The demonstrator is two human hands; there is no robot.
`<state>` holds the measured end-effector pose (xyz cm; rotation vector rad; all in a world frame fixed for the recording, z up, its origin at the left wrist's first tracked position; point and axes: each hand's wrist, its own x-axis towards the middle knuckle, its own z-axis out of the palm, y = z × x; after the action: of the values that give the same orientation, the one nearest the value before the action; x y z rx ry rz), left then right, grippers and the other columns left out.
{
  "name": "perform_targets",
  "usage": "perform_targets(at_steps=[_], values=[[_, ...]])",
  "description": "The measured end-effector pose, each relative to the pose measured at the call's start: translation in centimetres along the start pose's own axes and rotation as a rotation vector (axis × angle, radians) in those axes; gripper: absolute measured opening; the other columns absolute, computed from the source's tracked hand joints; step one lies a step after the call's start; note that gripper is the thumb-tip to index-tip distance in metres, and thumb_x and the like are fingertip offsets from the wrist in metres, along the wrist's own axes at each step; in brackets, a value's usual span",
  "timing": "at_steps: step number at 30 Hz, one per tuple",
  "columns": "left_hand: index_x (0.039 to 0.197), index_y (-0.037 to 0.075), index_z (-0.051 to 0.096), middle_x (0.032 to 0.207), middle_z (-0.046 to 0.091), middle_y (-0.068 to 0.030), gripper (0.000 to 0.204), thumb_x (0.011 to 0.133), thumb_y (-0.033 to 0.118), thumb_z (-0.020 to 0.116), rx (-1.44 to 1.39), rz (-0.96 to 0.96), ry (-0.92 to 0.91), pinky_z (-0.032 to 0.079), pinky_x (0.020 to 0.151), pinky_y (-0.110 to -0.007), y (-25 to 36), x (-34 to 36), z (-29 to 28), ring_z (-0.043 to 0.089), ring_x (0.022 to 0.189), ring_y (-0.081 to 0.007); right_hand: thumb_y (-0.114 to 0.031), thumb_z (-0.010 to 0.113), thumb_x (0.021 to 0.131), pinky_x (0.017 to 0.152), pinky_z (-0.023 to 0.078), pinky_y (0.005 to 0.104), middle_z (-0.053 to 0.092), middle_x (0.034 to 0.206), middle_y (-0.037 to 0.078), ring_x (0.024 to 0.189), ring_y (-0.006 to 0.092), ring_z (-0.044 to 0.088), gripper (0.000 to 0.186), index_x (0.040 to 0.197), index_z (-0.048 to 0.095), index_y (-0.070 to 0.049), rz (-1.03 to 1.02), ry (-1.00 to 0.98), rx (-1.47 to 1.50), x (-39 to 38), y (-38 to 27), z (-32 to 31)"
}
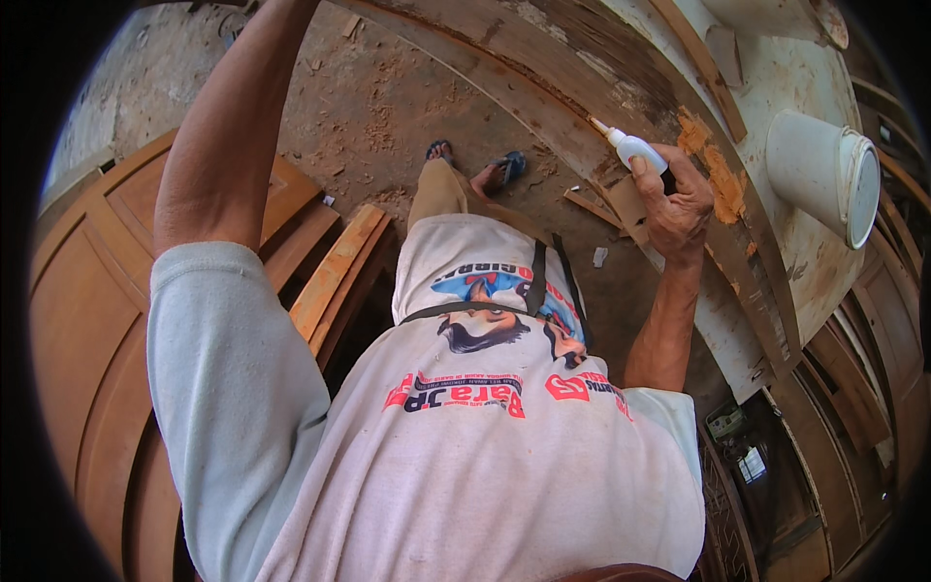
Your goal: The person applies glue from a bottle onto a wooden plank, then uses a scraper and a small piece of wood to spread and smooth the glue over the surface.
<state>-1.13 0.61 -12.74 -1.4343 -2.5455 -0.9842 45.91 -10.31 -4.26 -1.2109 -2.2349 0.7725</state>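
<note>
My right hand (pixel 681 209) is closed around a small white squeeze bottle (pixel 636 151) with a narrow nozzle, which looks like a glue bottle. Its tip points up and left, at or just above a groove along a worn wooden board (pixel 621 73). Whether the tip touches the wood I cannot tell. Orange-brown patches (pixel 722 179) of a filler-like material lie on the board beside my fingers. My left forearm (pixel 233 107) reaches up past the top edge of the picture, so the left hand is out of sight.
A white plastic bucket (pixel 815 175) lies on its side on the pale worktop (pixel 829 281) at the right. Wooden door panels (pixel 92 281) and planks (pixel 339 272) lean at the left. Wood shavings and scraps litter the floor (pixel 378 126) around my sandalled feet.
</note>
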Motion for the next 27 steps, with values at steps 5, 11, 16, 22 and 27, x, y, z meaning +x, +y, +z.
perform_targets(at_steps=[5,11,16,22,27], values=[[0.116,0.008,0.075,0.123,0.072,-0.0177,0.049,0.097,0.048,0.056,-0.007,-0.002,0.031,0.045,0.106,-0.054,-0.6,0.2,0.5,0.067,0.116,-0.0366,-0.018,0.076,0.095,0.064,0.050,0.0277,0.071,0.083,0.004,0.072,0.0087,0.062,0.019,0.104,0.075,-0.001,0.048,-0.008,0.010,-0.2,-0.3,0.1],[0.119,0.008,0.074,0.119,0.074,-0.0196,0.051,0.096,0.050,0.057,-0.014,-0.051,-0.041,0.051,0.101,-0.047,-0.4,0.2,0.1,0.068,0.115,-0.0368,-0.018,0.074,0.095,0.063,0.047,0.0260,0.068,0.080,0.001,0.071,0.0067,0.058,0.018,0.102,0.074,-0.001,0.052,0.052,0.043,-0.6,0.5,-0.1],[0.121,0.008,0.074,0.120,0.073,-0.0205,0.053,0.095,0.051,0.060,-0.061,-0.046,-0.019,0.050,0.102,-0.048,-0.8,0.3,0.4,0.068,0.115,-0.0376,-0.017,0.074,0.095,0.062,0.046,0.0254,0.066,0.079,-0.001,0.071,0.0061,0.056,0.017,0.101,0.074,-0.001,0.070,0.058,0.055,-0.8,0.3,-0.4],[0.122,0.008,0.073,0.120,0.074,-0.0198,0.053,0.094,0.052,0.061,-0.037,-0.019,-0.017,0.050,0.103,-0.047,-0.8,0.6,0.8,0.068,0.116,-0.0371,-0.017,0.075,0.094,0.063,0.048,0.0256,0.068,0.080,0.001,0.072,0.0064,0.059,0.017,0.100,0.075,-0.002,0.067,0.048,0.045,-0.6,0.3,-0.2],[0.122,0.009,0.073,0.120,0.074,-0.0195,0.053,0.095,0.052,0.059,-0.023,-0.024,-0.018,0.049,0.103,-0.047,-1.1,0.6,1.0,0.068,0.115,-0.0364,-0.017,0.076,0.093,0.062,0.048,0.0264,0.069,0.078,0.002,0.070,0.0074,0.060,0.017,0.100,0.075,-0.002,0.032,0.052,0.017,-0.4,0.4,0.2]])
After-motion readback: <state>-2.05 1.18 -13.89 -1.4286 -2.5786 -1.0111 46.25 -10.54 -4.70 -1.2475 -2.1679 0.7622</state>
